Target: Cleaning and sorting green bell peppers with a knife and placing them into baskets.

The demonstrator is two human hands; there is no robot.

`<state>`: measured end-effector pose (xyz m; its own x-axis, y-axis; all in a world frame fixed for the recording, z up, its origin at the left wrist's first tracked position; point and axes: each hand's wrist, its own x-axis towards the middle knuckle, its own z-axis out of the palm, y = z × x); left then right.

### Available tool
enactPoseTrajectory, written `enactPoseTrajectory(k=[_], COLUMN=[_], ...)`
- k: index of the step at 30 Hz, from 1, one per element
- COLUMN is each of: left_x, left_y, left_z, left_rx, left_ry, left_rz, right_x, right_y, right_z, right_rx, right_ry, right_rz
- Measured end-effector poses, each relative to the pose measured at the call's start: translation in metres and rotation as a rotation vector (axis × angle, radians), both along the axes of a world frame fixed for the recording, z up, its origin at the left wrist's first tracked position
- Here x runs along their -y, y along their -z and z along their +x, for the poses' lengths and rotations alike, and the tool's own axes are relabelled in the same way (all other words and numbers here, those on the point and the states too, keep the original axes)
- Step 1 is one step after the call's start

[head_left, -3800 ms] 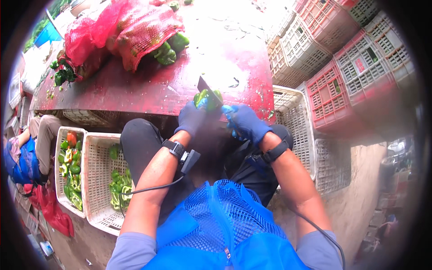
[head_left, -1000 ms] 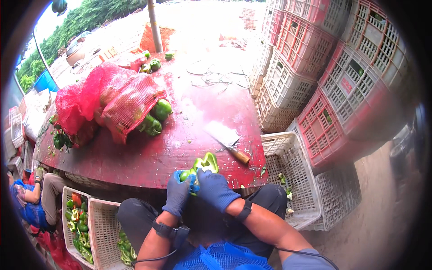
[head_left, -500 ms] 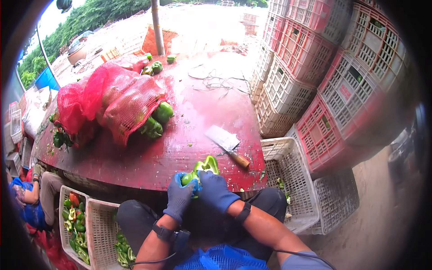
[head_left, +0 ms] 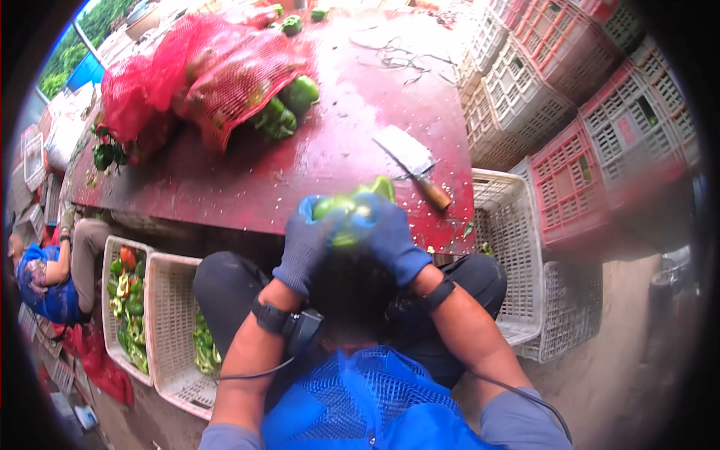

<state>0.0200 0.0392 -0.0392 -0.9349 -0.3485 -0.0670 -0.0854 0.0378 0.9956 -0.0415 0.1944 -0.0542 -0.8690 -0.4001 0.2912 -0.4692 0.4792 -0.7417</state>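
Both hands wear grey-blue gloves and grip a cut green bell pepper (head_left: 351, 210) at the near edge of the red table (head_left: 247, 202). My left hand (head_left: 309, 238) closes round its left side, and my right hand (head_left: 388, 234) round its right. The pepper and fingertips are smeared by motion, so I cannot tell if it is in one piece. Beyond my right hand a cleaver (head_left: 411, 159) lies flat, its wooden handle toward me. A red mesh sack (head_left: 225, 90) on the table's left spills whole green bell peppers (head_left: 287, 107).
By my left knee stand a crate of cut peppers (head_left: 110, 300) and a second crate (head_left: 172, 277) with pepper pieces. An open crate (head_left: 525, 247) is at my right, below tall crate stacks (head_left: 547, 75). Another person (head_left: 51, 274) sits at far left. Loose string (head_left: 405, 56) lies on the table.
The view has tilted down and turned, so the table sits higher in the picture. Both hands still grip the pepper, now blurred by motion. The cleaver and mesh sack lie as before.
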Motion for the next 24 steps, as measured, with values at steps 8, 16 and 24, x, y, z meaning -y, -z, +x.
enactPoseTrajectory(k=[8,16,24], left_x=[0.009,0.029,0.121], left_y=[-0.030,-0.028,-0.095], left_z=[0.005,0.014,0.082], left_rx=[0.033,-0.084,-0.271], left_ry=[0.061,0.042,-0.252], left_rz=[0.368,0.558,-0.168], right_x=[-0.009,-0.032,-0.062], right_y=[-0.012,-0.039,-0.035], right_z=[-0.011,-0.024,-0.049], right_rx=[0.625,0.720,0.494], right_ry=[-0.015,0.109,0.106], right_rz=[-0.483,-0.753,-0.654])
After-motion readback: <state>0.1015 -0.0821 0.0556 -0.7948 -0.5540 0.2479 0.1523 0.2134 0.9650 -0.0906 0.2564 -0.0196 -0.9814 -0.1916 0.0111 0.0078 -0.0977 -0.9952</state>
